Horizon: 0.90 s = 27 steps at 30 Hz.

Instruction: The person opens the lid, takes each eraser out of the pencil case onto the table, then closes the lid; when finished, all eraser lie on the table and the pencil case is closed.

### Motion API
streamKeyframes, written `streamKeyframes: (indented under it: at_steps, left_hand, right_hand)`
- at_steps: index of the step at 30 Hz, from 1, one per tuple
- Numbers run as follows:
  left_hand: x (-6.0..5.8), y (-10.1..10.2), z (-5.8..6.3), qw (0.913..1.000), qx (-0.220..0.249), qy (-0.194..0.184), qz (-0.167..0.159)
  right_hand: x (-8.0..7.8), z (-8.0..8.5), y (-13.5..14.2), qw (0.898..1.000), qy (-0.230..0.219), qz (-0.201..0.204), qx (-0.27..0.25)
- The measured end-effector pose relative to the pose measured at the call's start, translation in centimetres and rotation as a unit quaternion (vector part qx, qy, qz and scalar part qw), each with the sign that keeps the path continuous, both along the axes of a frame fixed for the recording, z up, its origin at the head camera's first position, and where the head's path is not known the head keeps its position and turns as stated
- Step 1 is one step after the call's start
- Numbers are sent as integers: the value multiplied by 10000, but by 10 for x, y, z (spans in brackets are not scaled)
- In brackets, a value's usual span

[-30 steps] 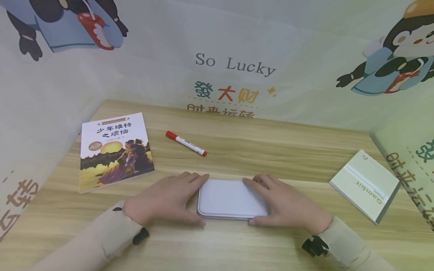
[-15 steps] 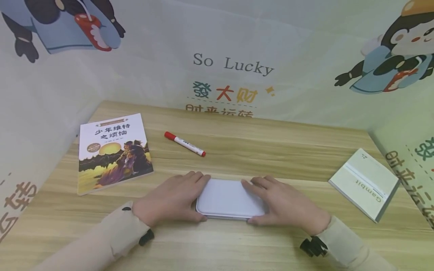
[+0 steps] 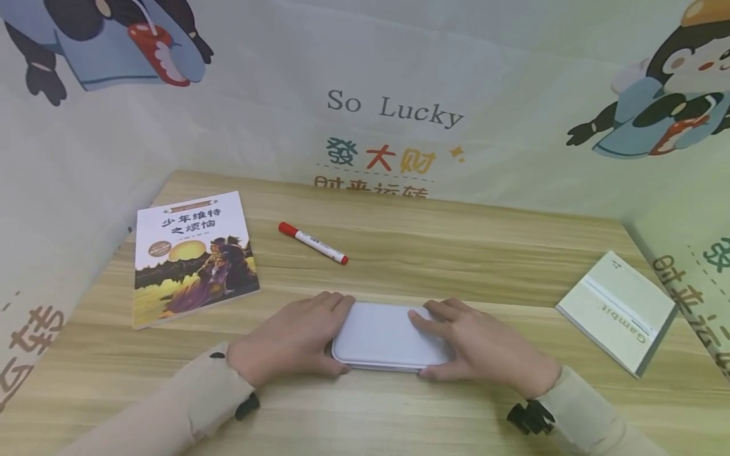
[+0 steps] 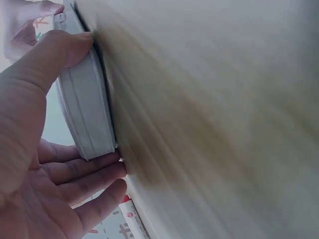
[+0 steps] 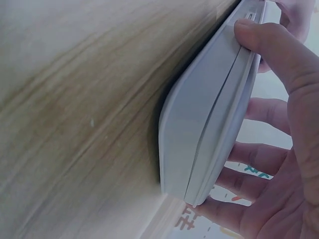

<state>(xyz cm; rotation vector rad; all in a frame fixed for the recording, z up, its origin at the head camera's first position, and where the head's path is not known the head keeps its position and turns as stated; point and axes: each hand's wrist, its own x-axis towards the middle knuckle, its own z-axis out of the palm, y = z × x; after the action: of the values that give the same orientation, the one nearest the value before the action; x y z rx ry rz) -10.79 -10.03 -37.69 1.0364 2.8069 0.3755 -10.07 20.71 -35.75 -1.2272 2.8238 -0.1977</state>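
Observation:
A white, flat case (image 3: 376,335) with rounded corners lies on the wooden table in the head view. My left hand (image 3: 291,339) grips its left end, thumb at the near edge and fingers at the far side. At the right end my right hand (image 3: 490,345) holds it likewise, with the index finger lying over the top. The right wrist view shows a seam running round the side of the case (image 5: 199,124) and a small catch near the thumb. In the left wrist view, the thumb presses the front of the case (image 4: 87,109) and the fingers reach behind it.
A red-capped white marker (image 3: 313,243) lies behind the case. An illustrated book (image 3: 196,256) is at the left of the table, and a pale green "Gambit" box (image 3: 616,310) sits at the right. A printed cloth backdrop (image 3: 256,120) stands round the table.
My left hand has moved slightly right, bringing the thumb in against the near edge of the case. The right hand and the case have stayed almost in place.

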Motion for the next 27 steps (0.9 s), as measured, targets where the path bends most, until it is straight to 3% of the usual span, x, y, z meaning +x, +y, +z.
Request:
streamKeyframes:
  at_steps: [7,20,27]
  left_hand:
    - [2,-1,0,9998,181,-127,5]
    - [2,-2,-2,9998,216,18,12]
    - [2,-2,-1,9997,250,-11,8]
  right_hand:
    - [0,0,0,10000,52,21,39]
    - [-2,-3,1,9997,173,124,-77]
    - [-4,0,5,9996,-20,102,-279]
